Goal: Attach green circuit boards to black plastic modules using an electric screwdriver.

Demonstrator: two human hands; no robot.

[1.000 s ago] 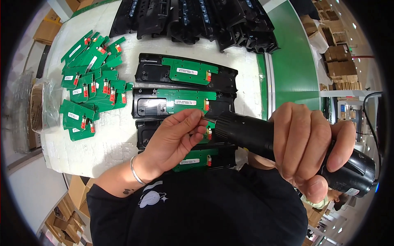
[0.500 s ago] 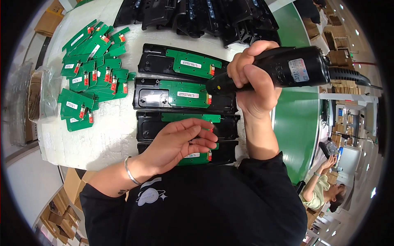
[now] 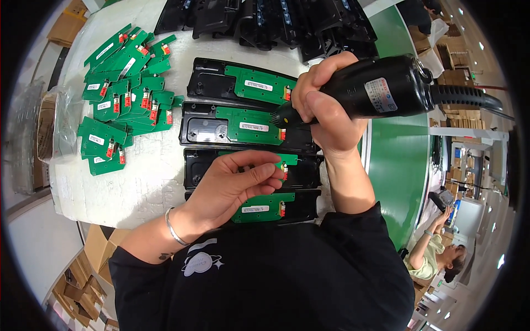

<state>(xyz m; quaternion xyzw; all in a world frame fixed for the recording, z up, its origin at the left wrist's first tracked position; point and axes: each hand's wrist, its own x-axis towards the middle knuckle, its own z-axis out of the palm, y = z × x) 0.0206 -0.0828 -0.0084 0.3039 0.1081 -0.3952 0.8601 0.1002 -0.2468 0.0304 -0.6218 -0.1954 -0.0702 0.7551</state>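
My right hand (image 3: 331, 113) is wrapped round a black corded electric screwdriver (image 3: 375, 91), held slantwise. Its tip end is over the right part of the green circuit board (image 3: 251, 127) in the second black housing (image 3: 207, 132); the exact contact is hidden. Over the third housing (image 3: 303, 171) hovers my left hand (image 3: 234, 185), fingers curled and thumb against the fingertips. Whatever it pinches is too small to make out. Another housing with a board (image 3: 265, 85) lies above, and the nearest one (image 3: 301, 204) sits close to my body. Each board bears a white label and a red-and-white part.
A loose pile of green boards (image 3: 130, 94) lies on the white padded tabletop (image 3: 127, 198) at left. More black housings (image 3: 265, 25) are heaped at the back. A green surface (image 3: 395, 165) runs along the right, where a co-worker (image 3: 433, 254) handles something. A thick cord (image 3: 469, 99) trails rightward.
The screwdriver has shifted slightly left and tilts more, its tip end nearer the second board. My left fingers have curled in and drawn left, uncovering more of the nearest board.
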